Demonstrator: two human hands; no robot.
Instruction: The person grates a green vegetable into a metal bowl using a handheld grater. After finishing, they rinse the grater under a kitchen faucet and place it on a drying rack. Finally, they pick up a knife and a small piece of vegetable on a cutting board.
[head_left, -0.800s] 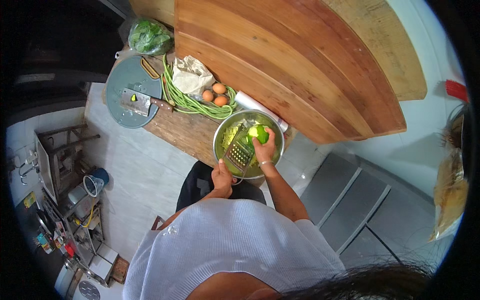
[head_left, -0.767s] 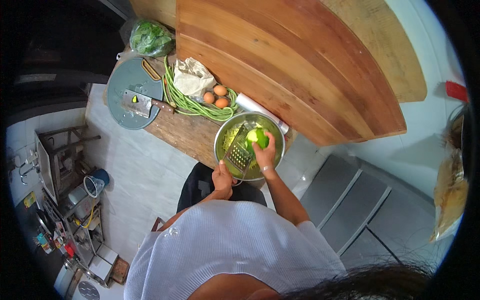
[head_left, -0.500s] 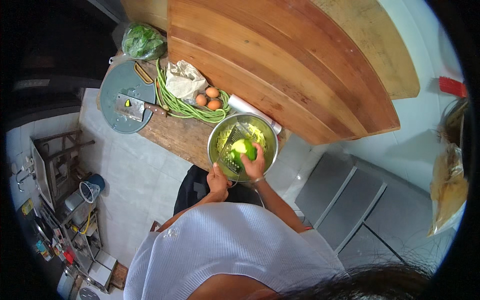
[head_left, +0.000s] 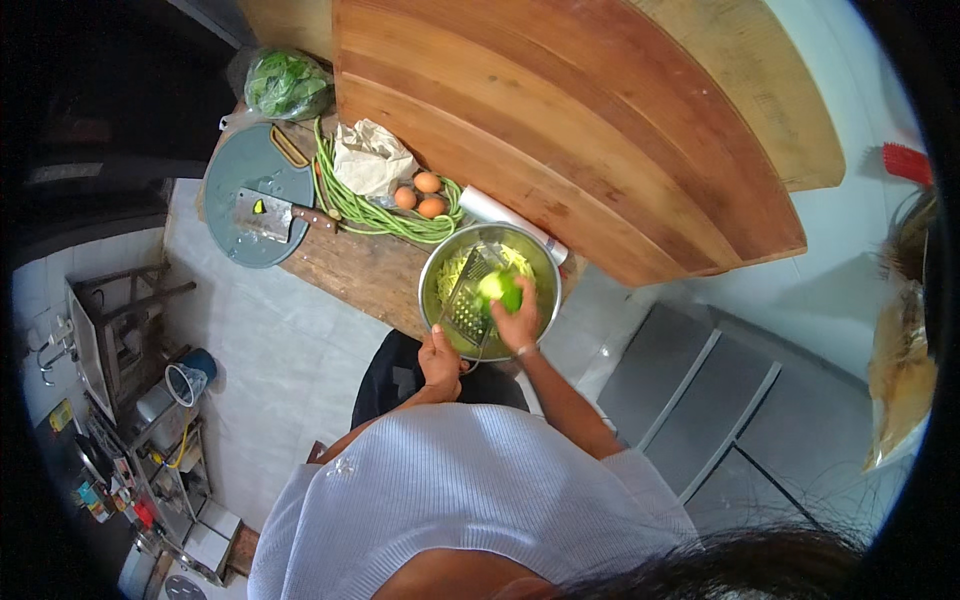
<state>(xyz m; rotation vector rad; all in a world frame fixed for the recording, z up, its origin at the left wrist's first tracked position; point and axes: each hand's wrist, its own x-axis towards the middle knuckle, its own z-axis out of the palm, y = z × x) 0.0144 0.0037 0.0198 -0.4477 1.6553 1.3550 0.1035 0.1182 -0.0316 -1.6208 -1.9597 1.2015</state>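
Observation:
A steel mixing bowl [head_left: 549,318] stands at the table's near right end, with pale yellow-green shreds [head_left: 518,262] inside. A flat metal grater [head_left: 463,312] leans in it at a slant. My left hand [head_left: 440,362] is closed round the grater's near end at the bowl's near rim. In my right hand [head_left: 517,320] is a green-skinned vegetable [head_left: 500,290] with pale cut flesh, held over the grater's holes. The fingers are slightly blurred, and the vegetable's underside is hidden.
On the wooden table [head_left: 350,280] lie a grey cutting board [head_left: 228,222] with a cleaver [head_left: 268,215], coiled long beans [head_left: 385,222], three eggs [head_left: 428,183], a cloth bag [head_left: 372,158], a white roll [head_left: 510,222] and bagged greens [head_left: 288,85]. Large wooden boards [head_left: 560,130] stand behind.
My right hand and the vegetable have shifted slightly right and up along the grater, uncovering more of its holes. My left hand keeps its hold; the whole view has shifted slightly.

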